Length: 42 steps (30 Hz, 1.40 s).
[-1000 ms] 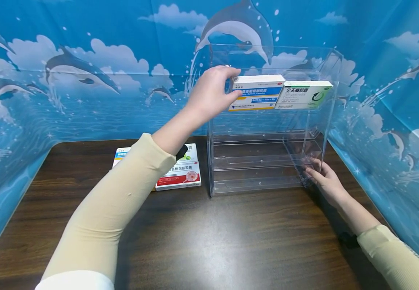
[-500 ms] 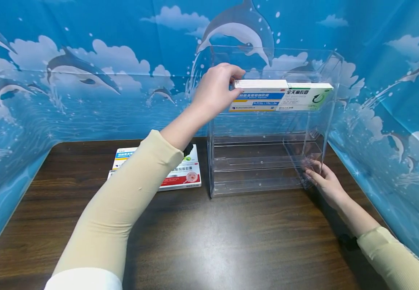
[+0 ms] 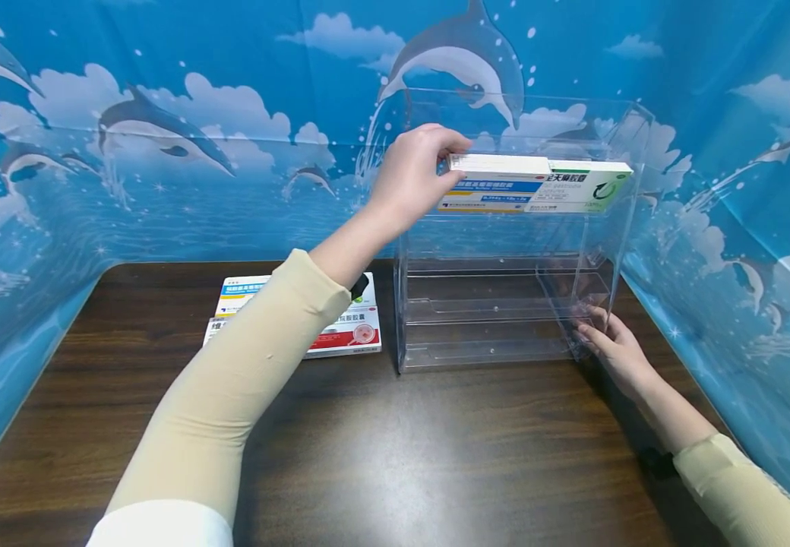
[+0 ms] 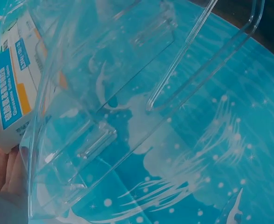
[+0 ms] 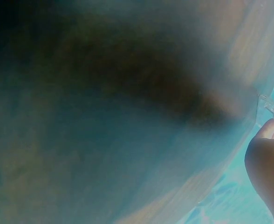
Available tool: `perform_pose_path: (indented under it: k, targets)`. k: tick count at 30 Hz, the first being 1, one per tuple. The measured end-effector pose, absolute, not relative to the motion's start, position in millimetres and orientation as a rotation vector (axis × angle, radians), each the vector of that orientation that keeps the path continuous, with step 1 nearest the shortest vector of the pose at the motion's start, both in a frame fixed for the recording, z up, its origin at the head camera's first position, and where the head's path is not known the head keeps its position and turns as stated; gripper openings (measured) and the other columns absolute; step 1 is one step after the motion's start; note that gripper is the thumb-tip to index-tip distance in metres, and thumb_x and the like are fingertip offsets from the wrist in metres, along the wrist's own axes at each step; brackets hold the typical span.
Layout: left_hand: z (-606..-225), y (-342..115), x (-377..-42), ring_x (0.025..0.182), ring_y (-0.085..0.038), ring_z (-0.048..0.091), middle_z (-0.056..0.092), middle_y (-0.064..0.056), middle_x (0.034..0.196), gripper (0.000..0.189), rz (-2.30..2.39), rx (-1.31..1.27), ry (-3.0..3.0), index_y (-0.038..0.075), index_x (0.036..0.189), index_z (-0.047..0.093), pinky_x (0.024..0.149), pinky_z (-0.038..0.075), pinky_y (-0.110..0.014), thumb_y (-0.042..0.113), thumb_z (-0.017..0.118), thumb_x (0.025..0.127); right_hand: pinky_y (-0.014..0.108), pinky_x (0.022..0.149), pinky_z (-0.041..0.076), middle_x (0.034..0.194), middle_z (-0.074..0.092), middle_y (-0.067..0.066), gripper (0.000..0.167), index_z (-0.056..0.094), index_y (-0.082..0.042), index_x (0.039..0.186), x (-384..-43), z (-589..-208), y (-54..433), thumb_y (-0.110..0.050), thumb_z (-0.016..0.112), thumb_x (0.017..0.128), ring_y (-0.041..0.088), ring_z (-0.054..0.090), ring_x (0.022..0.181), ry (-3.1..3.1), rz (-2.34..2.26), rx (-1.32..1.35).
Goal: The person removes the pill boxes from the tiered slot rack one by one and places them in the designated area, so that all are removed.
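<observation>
My left hand (image 3: pixel 417 178) pinches the left end of a white medicine box (image 3: pixel 494 190) with blue and yellow bands, thumb in front and fingers behind. The box leans forward, its white top face showing, in the upper tier of a clear acrylic display rack (image 3: pixel 491 310). Its right end overlaps a white-and-green medicine box (image 3: pixel 583 186) standing beside it. In the left wrist view the banded box (image 4: pixel 16 84) appears at the left edge, behind clear panels. Low on the rack's right side, my right hand (image 3: pixel 619 351) grips the side panel's edge. The right wrist view is mostly dark and blurred.
Left of the rack, several medicine boxes lie flat on the dark wood table (image 3: pixel 409 456), including a red-and-white box (image 3: pixel 347 334) and a blue-and-white box (image 3: pixel 241 289). My left forearm partly covers them. A blue dolphin-print curtain (image 3: pixel 231 99) surrounds the table's back and sides.
The left hand has shifted slightly right with the banded box. That box has tipped forward, showing more of its top, and covers more of the green box. The right hand stays on the rack.
</observation>
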<state>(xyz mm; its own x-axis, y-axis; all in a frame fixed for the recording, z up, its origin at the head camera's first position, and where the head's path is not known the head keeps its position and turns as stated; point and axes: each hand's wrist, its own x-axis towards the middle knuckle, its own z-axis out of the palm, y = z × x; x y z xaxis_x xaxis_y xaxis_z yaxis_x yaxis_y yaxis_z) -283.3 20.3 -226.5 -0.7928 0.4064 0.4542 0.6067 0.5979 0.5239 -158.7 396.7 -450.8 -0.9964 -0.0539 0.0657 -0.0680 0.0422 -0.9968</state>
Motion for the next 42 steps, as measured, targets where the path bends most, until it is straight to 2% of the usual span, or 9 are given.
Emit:
perform_pose_path:
  k: [3, 8, 15, 24, 30, 42]
  targets:
    - [-229.7, 19.5, -282.1, 0.113, -0.018, 0.067, 0.07, -0.005, 0.14, 0.036, -1.008, -0.851, -2.499, 0.012, 0.14, 0.07, 0.098, 0.056, -0.028, 0.016, 0.071, 0.104, 0.006, 0.096, 0.053, 0.123, 0.07, -0.023, 0.027, 0.052, -0.022, 0.131, -160.1, -450.6, 396.4, -0.004, 0.05, 0.112, -0.01, 0.066, 0.115, -2.257, 2.169, 0.134]
    - [-232.4, 19.9, -280.4, 0.118, -0.017, 0.069, 0.07, -0.007, 0.139, 0.036, -1.067, -0.883, -2.409, 0.009, 0.138, 0.071, 0.103, 0.056, -0.021, 0.012, 0.072, 0.103, 0.007, 0.096, 0.053, 0.122, 0.07, -0.024, 0.028, 0.052, -0.024, 0.13, -160.1, -450.7, 396.3, -0.004, 0.049, 0.112, -0.01, 0.067, 0.114, -2.26, 2.17, 0.115]
    - [-228.5, 19.8, -277.0, 0.121, -0.016, 0.069, 0.07, -0.007, 0.139, 0.035, -1.091, -0.918, -2.359, 0.009, 0.138, 0.071, 0.104, 0.056, -0.017, 0.013, 0.072, 0.103, 0.007, 0.092, 0.053, 0.117, 0.07, -0.025, 0.026, 0.049, -0.02, 0.134, -159.5, -448.7, 394.6, -0.006, 0.05, 0.112, -0.01, 0.068, 0.109, -2.283, 2.155, 0.047]
    - [-221.4, 13.5, -269.3, 0.12, -0.02, 0.07, 0.071, -0.012, 0.137, 0.034, -1.186, -0.981, -2.247, 0.003, 0.135, 0.071, 0.104, 0.058, -0.02, 0.009, 0.073, 0.102, 0.007, 0.094, 0.053, 0.12, 0.071, -0.022, 0.027, 0.053, -0.024, 0.13, -158.8, -448.7, 393.7, -0.004, 0.05, 0.111, -0.009, 0.068, 0.111, -2.231, 2.191, 0.112]
    - [-219.7, 7.6, -265.1, 0.117, -0.021, 0.072, 0.072, -0.014, 0.134, 0.033, -1.331, -0.953, -2.221, 0.0, 0.132, 0.073, 0.101, 0.059, -0.021, 0.009, 0.075, 0.1, 0.008, 0.094, 0.054, 0.12, 0.072, -0.02, 0.026, 0.055, -0.022, 0.129, -157.6, -449.4, 393.4, -0.003, 0.051, 0.111, -0.007, 0.069, 0.111, -2.215, 2.216, 0.131]
    - [-231.2, -13.8, -259.5, 0.111, -0.018, 0.077, 0.079, -0.01, 0.125, 0.027, -1.669, -0.689, -2.341, 0.005, 0.123, 0.079, 0.096, 0.063, -0.027, 0.014, 0.079, 0.097, 0.008, 0.094, 0.054, 0.121, 0.072, -0.02, 0.028, 0.056, -0.023, 0.13, -158.3, -450.2, 394.2, -0.003, 0.049, 0.112, -0.008, 0.068, 0.113, -2.232, 2.192, 0.154]
